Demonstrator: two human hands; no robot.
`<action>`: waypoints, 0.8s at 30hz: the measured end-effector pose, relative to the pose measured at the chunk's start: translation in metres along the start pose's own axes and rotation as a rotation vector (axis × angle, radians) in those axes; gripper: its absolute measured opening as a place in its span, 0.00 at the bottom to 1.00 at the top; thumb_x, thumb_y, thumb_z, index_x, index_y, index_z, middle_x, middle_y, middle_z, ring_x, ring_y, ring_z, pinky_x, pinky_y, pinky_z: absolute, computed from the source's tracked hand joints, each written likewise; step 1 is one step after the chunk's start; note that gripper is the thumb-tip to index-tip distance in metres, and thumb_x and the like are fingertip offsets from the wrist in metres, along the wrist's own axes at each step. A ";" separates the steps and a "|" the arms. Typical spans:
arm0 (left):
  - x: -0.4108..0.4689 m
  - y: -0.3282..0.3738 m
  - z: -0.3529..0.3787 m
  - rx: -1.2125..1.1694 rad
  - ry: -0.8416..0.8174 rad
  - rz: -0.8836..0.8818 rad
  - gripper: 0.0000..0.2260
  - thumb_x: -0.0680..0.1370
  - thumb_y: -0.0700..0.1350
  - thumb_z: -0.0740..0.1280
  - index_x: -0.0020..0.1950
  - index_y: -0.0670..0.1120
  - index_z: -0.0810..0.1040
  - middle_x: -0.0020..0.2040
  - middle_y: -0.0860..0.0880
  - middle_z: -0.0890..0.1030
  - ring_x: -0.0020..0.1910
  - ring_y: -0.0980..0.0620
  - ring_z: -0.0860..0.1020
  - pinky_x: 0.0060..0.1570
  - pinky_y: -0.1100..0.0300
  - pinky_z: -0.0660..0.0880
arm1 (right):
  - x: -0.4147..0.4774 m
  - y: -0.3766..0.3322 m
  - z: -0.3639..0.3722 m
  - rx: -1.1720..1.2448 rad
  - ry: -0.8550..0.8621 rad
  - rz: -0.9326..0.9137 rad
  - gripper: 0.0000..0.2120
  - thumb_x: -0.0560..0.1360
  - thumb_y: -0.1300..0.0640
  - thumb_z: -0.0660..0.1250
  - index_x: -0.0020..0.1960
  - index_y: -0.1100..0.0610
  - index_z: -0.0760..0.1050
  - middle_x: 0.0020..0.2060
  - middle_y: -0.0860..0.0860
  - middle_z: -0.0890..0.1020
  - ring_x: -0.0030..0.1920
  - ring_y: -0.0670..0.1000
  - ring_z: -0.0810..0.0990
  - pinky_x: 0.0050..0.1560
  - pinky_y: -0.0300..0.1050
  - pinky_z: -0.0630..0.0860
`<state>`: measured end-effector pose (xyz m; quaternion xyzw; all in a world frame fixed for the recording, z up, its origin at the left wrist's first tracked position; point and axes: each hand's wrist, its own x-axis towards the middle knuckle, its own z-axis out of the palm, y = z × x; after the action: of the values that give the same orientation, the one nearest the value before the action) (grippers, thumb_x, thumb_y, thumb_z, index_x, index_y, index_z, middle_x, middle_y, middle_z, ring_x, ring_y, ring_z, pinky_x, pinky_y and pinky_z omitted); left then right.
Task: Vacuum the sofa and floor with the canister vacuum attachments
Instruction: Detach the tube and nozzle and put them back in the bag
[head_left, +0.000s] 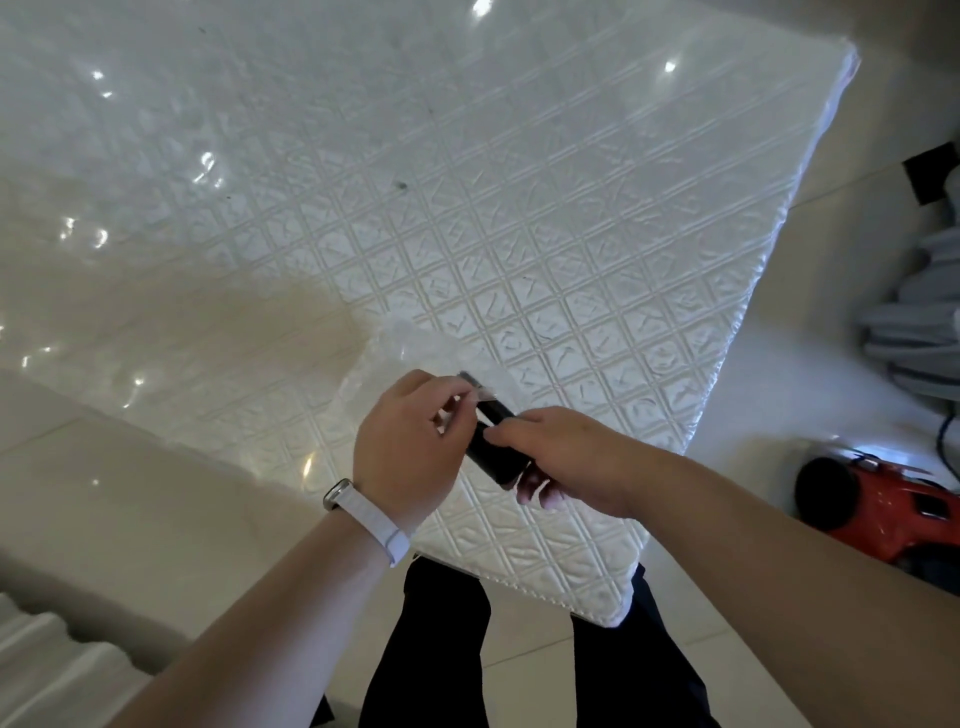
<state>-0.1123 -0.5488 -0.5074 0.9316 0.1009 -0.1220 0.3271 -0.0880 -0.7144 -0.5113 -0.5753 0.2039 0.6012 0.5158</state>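
1. The black nozzle (488, 449) is held between both hands just below the centre of the frame. Its long axis runs from lower right up toward upper left, above the near corner of the quilted pad (519, 234).
2. The right hand (569, 457) curls its fingers round the lower end. The left hand (410, 457) pinches clear wrapping (480, 396) at the upper end.
3. Both hands touch it, so neither is nearer. I'd say the wrapping has to pull away toward upper left.
4. The nozzle looks short, dark, smooth and tube-like, and its tip is blurred.
5. The red vacuum (878, 512) sits on the floor at the right edge, well apart.
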 end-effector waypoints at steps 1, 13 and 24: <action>-0.002 -0.002 0.000 -0.009 -0.007 0.014 0.03 0.77 0.42 0.72 0.46 0.49 0.85 0.41 0.57 0.78 0.37 0.57 0.77 0.39 0.64 0.73 | 0.002 -0.004 0.001 0.044 0.015 -0.001 0.14 0.80 0.47 0.65 0.52 0.58 0.78 0.36 0.53 0.83 0.33 0.50 0.80 0.32 0.42 0.72; -0.014 -0.018 -0.010 -0.171 -0.121 -0.025 0.10 0.80 0.40 0.68 0.54 0.51 0.86 0.46 0.59 0.80 0.44 0.60 0.78 0.44 0.70 0.73 | 0.007 0.004 0.023 0.197 0.048 0.003 0.12 0.80 0.47 0.65 0.54 0.56 0.78 0.41 0.55 0.81 0.36 0.51 0.79 0.33 0.43 0.73; -0.020 -0.010 -0.010 -0.371 -0.263 -0.166 0.12 0.81 0.42 0.67 0.46 0.60 0.82 0.38 0.53 0.78 0.39 0.60 0.76 0.40 0.72 0.68 | -0.017 0.007 0.014 0.277 0.163 -0.016 0.09 0.82 0.51 0.63 0.58 0.53 0.77 0.53 0.56 0.84 0.48 0.53 0.85 0.42 0.48 0.82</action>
<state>-0.1329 -0.5367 -0.4996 0.8203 0.1543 -0.2480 0.4916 -0.1044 -0.7117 -0.4946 -0.5470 0.3214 0.5145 0.5769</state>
